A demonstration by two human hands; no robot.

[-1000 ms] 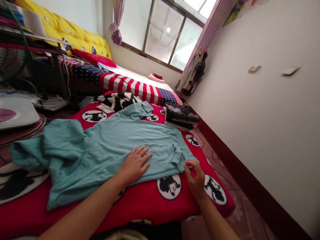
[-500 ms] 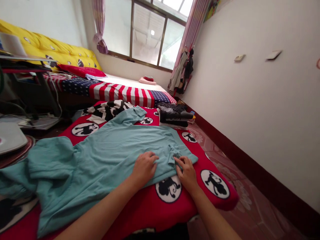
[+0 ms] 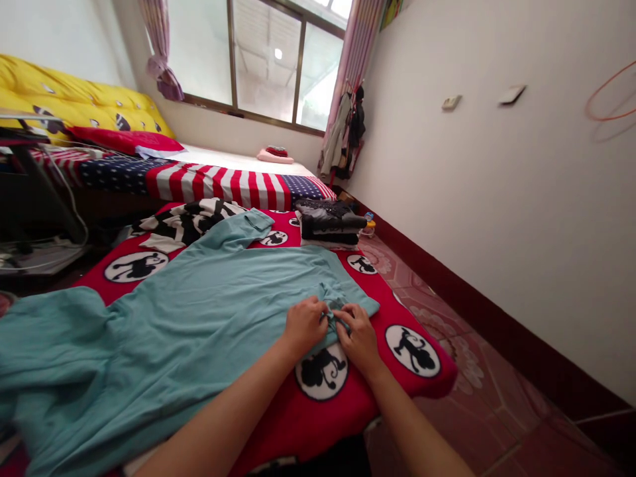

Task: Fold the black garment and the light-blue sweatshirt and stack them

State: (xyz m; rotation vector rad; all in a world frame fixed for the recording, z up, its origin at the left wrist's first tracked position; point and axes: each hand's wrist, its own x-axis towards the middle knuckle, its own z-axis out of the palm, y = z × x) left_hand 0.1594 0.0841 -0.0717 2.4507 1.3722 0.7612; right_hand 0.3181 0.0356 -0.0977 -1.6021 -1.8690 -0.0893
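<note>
A teal long-sleeved sweatshirt (image 3: 209, 298) lies spread across a red blanket (image 3: 278, 424) printed with black monkey figures in white circles. One sleeve is folded back over its body, and the bunched cuff (image 3: 328, 295) rests near the hem on the right. At that cuff, my left hand (image 3: 307, 323) is closed with its fingers pinching the cloth. My right hand (image 3: 358, 336) meets it from the other side, thumb and fingertips also closed on the cuff. The fingertips of both hands nearly touch. Off the left side of the view, the sweatshirt's bunched end is cut off.
Behind the sweatshirt lie a black-and-white patterned garment (image 3: 191, 222) and a stack of folded dark clothes (image 3: 330, 224). A bed (image 3: 213, 182) with a stars-and-stripes cover stands under the window. The tiled floor (image 3: 477, 404) and a white wall run along the right.
My left hand has moved right, from lying on the sleeve to pinching the cuff beside my right hand. The camera view has turned a little to the right.
</note>
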